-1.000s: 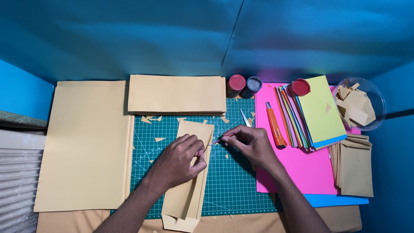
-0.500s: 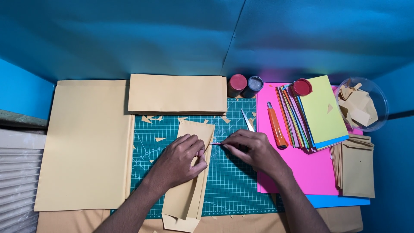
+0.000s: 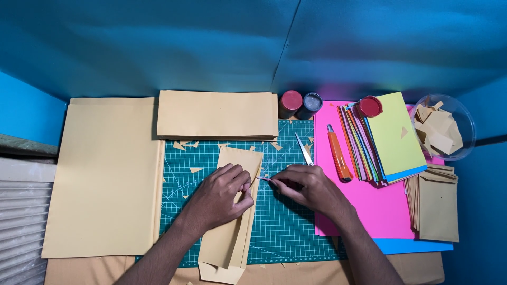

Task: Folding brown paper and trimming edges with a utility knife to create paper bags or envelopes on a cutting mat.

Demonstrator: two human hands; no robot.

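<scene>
In the head view, the left hand [image 3: 224, 194] lies palm down on a folded tan paper piece [image 3: 232, 211], its fingers curled and pressed onto the paper's upper half, holding it flat. The paper lies lengthwise on the green cutting mat [image 3: 285, 221], its near end reaching over the mat's near edge. The right hand [image 3: 309, 189] sits just right of the paper, fingers closed in a pinch around a thin tool [image 3: 264, 179] whose tip points left and meets the paper's right edge; what kind of tool it is cannot be told.

Small tan scraps [image 3: 186, 144] are scattered on the far part of the mat. A stack of tan sheets [image 3: 216, 114] lies along the mat's far edge, and a large tan sheet [image 3: 105, 174] lies to the left. Scissors [image 3: 303, 149] rest on the mat just beyond the right hand. On the pink sheet [image 3: 369, 206] to the right lie an orange utility knife [image 3: 338, 154] and a pile of coloured papers [image 3: 385, 140] with a red lid [image 3: 370, 106] on it. Two small jars [image 3: 300, 104] stand at the far side. A clear bowl [image 3: 465, 129] of tan pieces sits far right, with tan envelopes [image 3: 435, 203] nearer.
</scene>
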